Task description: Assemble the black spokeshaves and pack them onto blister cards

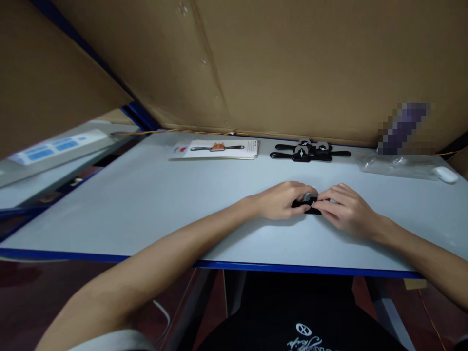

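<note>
On the table in front of me lies a black spokeshave (310, 199) with a grey metal piece at its middle, partly covered by my hands. My left hand (285, 200) is closed around its left side, thumb along the near edge. The fingers of my right hand (345, 208) are pinched together at the middle of the tool, by a tiny bright spot; what they hold is too small to name. The right end of the spokeshave is hidden behind that hand. Beyond my hands, several more black spokeshaves (302, 155) with grey pieces lie close together.
A stack of printed cards (234, 148) showing a spokeshave lies at the back of the table (146, 209). At the back right are a clear plastic bag (402, 166), a white rounded object (446, 174) and a blurred-out purple item (404, 129). Cardboard walls (292, 63) rise behind.
</note>
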{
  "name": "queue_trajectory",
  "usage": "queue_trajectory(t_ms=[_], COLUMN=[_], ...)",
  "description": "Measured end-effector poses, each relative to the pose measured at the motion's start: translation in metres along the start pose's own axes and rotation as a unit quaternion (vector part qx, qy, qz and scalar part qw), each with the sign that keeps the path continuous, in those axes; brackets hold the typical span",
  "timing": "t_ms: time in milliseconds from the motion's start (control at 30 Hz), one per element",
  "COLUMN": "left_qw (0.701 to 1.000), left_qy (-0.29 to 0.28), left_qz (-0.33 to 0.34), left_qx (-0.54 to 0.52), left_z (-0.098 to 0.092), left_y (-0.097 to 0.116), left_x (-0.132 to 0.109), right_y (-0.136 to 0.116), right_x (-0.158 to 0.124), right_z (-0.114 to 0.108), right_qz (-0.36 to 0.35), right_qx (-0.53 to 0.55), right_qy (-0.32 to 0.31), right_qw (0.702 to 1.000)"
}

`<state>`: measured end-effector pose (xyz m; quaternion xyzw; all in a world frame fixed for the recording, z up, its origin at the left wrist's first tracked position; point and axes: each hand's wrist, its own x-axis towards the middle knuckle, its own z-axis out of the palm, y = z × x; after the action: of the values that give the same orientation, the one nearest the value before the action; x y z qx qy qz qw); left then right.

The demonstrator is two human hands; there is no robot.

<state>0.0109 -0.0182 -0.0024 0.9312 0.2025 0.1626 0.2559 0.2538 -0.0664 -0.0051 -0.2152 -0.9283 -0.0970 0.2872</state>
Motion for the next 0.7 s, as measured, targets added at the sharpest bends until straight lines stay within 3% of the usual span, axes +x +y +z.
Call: queue_trajectory(t_ms=[333,700], left_qw=[1.0,1.0], left_qy=[0.003,0.001], left_qz=[0.014,0.015], left_qx=[0.014,0.014], left_z=[0.0007,0.0017], left_y=[-0.0007,-0.0024], left_x=[0.0006,0.0004], right_y=[-0.002,-0.0065], right_x=[0.0009,0.0063], right_z=[0.0068,0.0006], right_qz=[0.044,0.025], right_qx=[0.043,0.066], right_qy=[-0.003,-0.023], right_qw=[0.998,0.997])
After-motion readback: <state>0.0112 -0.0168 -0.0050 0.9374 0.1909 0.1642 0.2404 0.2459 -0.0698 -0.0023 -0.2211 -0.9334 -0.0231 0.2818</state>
